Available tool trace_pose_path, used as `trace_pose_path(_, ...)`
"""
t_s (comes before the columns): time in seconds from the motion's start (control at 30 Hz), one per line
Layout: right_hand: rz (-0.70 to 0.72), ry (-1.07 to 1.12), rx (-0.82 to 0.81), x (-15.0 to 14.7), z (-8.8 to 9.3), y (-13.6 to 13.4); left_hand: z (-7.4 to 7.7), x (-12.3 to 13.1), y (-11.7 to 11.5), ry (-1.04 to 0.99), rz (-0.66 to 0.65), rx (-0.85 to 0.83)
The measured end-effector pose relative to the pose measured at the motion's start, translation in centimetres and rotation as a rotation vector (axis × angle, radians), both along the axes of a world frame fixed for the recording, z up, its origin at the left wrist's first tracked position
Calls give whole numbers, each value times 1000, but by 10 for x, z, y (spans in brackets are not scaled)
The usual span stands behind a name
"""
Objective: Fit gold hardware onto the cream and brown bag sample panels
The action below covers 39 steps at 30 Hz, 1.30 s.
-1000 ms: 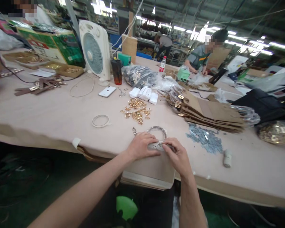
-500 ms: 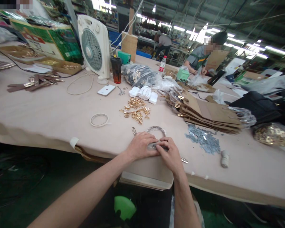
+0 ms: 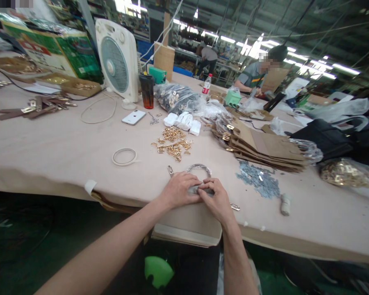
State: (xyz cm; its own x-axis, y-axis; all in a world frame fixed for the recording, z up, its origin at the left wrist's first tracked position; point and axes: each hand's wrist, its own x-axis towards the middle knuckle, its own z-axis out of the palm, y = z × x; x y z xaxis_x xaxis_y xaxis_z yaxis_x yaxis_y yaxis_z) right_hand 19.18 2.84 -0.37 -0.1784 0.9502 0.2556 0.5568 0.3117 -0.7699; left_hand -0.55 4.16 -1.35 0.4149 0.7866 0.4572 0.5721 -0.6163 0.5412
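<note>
A beige bag (image 3: 189,223) lies flat at the table's front edge and overhangs it slightly. Its plastic-wrapped handle (image 3: 199,166) arcs just beyond my hands. My left hand (image 3: 182,189) presses on the bag from the left, fingers together. From the right, my right hand (image 3: 215,199) pinches at the same spot, thumb and forefinger closed. A small metal fitting (image 3: 196,190) shows between the fingertips, mostly hidden. Slotted metal buckles stick out on either side, a left buckle (image 3: 170,171) and a right buckle (image 3: 235,207).
Gold fittings (image 3: 174,143) are piled ahead, with a tape roll (image 3: 124,157) to their left. Grey metal plates (image 3: 258,179) and stacked brown bags (image 3: 264,147) lie right. Farther back are a phone (image 3: 133,117), tumbler (image 3: 146,92), fan (image 3: 117,61) and a co-worker (image 3: 253,73).
The whole view has shifted slightly, with things appearing a little farther left. Both hands stay at the same spot on the bag, with only slight finger movement.
</note>
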Motion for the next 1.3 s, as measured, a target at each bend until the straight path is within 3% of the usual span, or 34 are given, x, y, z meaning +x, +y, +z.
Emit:
trace_pose_path(0.3, 91, -32, -39, 3, 9, 6, 1, 0, 0, -23, -14, -9)
trace_pose_path(0.5, 156, 59, -58, 9, 5, 5, 3, -7, 1, 14, -71, -34)
trace_pose_path(0.97, 96, 69, -34, 6, -5, 5, -1, -6, 3, 29, -55, -12)
trace_pose_path(1.3, 202, 43, -33, 20, -1, 6, 0, -5, 5, 35, -46, -13)
